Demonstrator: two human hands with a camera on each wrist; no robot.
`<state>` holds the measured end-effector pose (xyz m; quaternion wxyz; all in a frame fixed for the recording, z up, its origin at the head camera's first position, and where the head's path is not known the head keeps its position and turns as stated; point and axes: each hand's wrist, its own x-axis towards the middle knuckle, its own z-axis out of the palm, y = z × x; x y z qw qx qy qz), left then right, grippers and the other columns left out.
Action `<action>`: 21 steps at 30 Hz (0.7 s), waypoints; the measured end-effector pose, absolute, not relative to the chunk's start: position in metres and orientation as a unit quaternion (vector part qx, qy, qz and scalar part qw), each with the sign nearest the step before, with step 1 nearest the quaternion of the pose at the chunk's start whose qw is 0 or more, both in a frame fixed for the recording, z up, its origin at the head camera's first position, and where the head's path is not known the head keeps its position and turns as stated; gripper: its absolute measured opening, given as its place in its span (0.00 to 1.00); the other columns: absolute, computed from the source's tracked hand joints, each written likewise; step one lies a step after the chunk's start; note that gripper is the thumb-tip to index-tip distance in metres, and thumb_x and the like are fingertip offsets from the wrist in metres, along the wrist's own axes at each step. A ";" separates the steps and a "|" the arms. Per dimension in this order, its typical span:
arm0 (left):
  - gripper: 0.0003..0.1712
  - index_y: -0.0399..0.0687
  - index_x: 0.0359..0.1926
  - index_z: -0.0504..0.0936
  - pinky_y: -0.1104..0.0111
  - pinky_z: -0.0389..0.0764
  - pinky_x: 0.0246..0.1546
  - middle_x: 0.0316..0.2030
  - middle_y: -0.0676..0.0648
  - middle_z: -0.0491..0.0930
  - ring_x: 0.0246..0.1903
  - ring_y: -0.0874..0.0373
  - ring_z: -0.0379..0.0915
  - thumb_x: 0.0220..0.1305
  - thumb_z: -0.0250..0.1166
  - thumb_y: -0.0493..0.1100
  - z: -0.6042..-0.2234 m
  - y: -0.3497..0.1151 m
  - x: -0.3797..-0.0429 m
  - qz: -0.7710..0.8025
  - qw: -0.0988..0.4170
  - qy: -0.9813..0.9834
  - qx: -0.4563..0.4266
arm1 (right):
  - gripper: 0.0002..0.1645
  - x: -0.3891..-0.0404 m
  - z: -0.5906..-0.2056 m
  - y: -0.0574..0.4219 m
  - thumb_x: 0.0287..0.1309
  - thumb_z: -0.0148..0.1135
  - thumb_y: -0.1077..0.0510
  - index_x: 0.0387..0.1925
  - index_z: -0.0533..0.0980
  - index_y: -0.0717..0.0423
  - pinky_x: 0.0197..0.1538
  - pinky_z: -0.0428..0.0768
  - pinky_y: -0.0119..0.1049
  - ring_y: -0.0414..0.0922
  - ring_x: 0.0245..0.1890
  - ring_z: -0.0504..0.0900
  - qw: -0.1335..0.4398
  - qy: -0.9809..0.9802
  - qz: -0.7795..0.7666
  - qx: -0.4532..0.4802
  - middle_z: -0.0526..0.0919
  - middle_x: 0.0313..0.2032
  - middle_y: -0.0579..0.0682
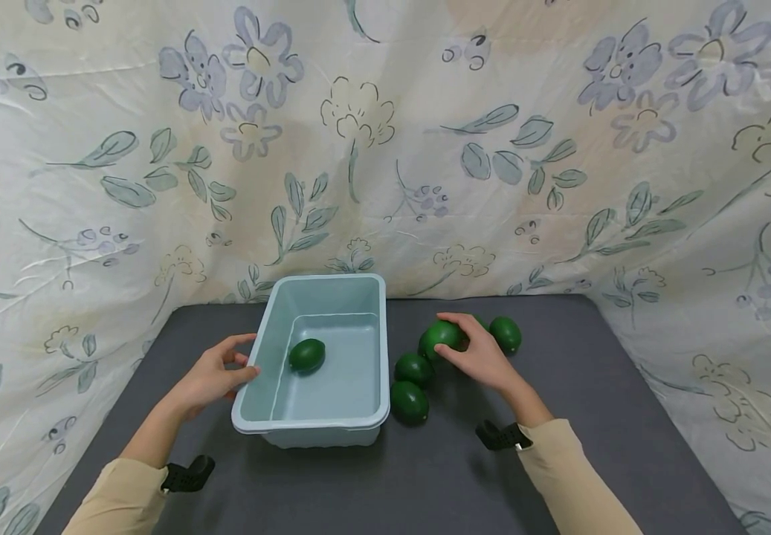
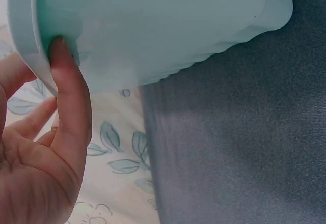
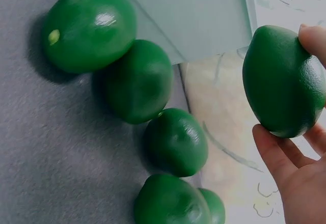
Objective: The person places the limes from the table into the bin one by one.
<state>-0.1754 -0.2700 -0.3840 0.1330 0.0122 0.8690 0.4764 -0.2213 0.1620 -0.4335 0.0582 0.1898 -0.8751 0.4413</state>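
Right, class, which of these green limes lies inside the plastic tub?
The lone lime inside the pale blue tub. The right hand grips another lime outside it, and the remaining limes sit on the dark grey tabletop.

The person's left arm (image 1: 117, 494) reaches forward and inward, the left hand (image 1: 214, 377) pinching between thumb and fingers; the right arm (image 1: 575, 475) slants forward and leftward, the right hand (image 1: 484, 360) gripping more widely, thumb and fingers curved
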 end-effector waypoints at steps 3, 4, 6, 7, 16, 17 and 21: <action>0.40 0.44 0.69 0.52 0.59 0.81 0.30 0.42 0.37 0.70 0.31 0.53 0.75 0.60 0.61 0.41 -0.384 -0.270 -0.175 0.475 0.133 0.870 0.013 | 0.34 -0.223 -0.428 0.159 0.54 0.64 0.48 0.61 0.67 0.50 0.45 0.75 0.45 0.47 0.49 0.73 0.063 -0.871 0.447 0.193 0.69 0.56 0.52; 0.40 0.44 0.69 0.52 0.59 0.81 0.30 0.42 0.37 0.70 0.31 0.54 0.75 0.60 0.62 0.41 -0.384 -0.270 -0.175 0.474 0.133 0.871 0.013 | 0.34 -0.223 -0.427 0.158 0.54 0.64 0.49 0.61 0.66 0.50 0.45 0.75 0.47 0.48 0.49 0.73 0.065 -0.870 0.448 0.193 0.69 0.56 0.52; 0.40 0.44 0.69 0.51 0.59 0.80 0.29 0.42 0.37 0.70 0.31 0.53 0.75 0.60 0.61 0.41 -0.384 -0.270 -0.175 0.472 0.133 0.872 0.014 | 0.34 -0.224 -0.424 0.156 0.53 0.64 0.49 0.61 0.66 0.49 0.46 0.75 0.48 0.48 0.50 0.72 0.066 -0.870 0.449 0.192 0.69 0.56 0.52; 0.40 0.44 0.69 0.52 0.59 0.81 0.29 0.42 0.37 0.70 0.31 0.53 0.75 0.60 0.61 0.41 -0.384 -0.270 -0.175 0.472 0.132 0.871 0.013 | 0.34 -0.225 -0.424 0.155 0.53 0.65 0.48 0.61 0.66 0.49 0.46 0.75 0.49 0.48 0.50 0.72 0.067 -0.870 0.449 0.193 0.69 0.56 0.52; 0.39 0.44 0.69 0.51 0.55 0.81 0.30 0.41 0.36 0.71 0.32 0.52 0.78 0.61 0.60 0.38 -0.386 -0.271 -0.176 0.494 0.132 0.859 0.018 | 0.33 -0.233 -0.413 0.141 0.55 0.63 0.48 0.62 0.66 0.47 0.46 0.75 0.43 0.46 0.48 0.73 0.065 -0.864 0.454 0.207 0.69 0.54 0.51; 0.39 0.44 0.69 0.51 0.55 0.81 0.30 0.41 0.36 0.71 0.32 0.52 0.78 0.61 0.60 0.38 -0.386 -0.271 -0.176 0.494 0.132 0.859 0.018 | 0.33 -0.233 -0.411 0.140 0.55 0.63 0.48 0.62 0.66 0.48 0.46 0.75 0.42 0.46 0.48 0.73 0.066 -0.864 0.454 0.208 0.69 0.54 0.51; 0.39 0.44 0.69 0.51 0.56 0.81 0.30 0.41 0.36 0.71 0.32 0.52 0.77 0.61 0.60 0.38 -0.385 -0.271 -0.176 0.494 0.133 0.859 0.016 | 0.33 -0.236 -0.404 0.133 0.55 0.63 0.49 0.61 0.66 0.48 0.46 0.76 0.43 0.47 0.48 0.74 0.066 -0.864 0.453 0.211 0.69 0.54 0.52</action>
